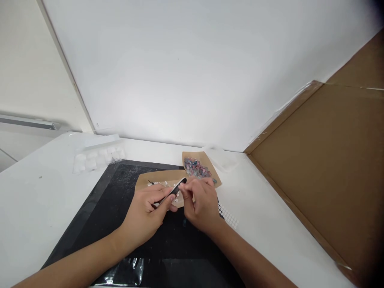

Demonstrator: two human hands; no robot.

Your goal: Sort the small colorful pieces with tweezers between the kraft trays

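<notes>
"What's closest to us?"

"The left forearm (pixel 90 256) and the right forearm (pixel 240 244), reaching in over the black mat (pixel 102 212)."

"And the slim dark strip (pixel 179 186)?"

"Between the hands, tilted, its rounded end up, over the wider brown paper (pixel 144 178) with small white pieces on it. The left hand (pixel 151 206) has thumb and fingers clamped on the strip's lower part."

"The right hand (pixel 199 202)?"

"Thumb and fingers bunch together beside the upper end. I can't tell whether they pinch something small."

"How would you do this well?"

"I'd make the left hand the brace, with the strip at one angle. Light, short moves of the right fingertips should suit so thin a piece. And I'd work above that paper, away from the coloured pieces (pixel 196 166) behind."
</notes>
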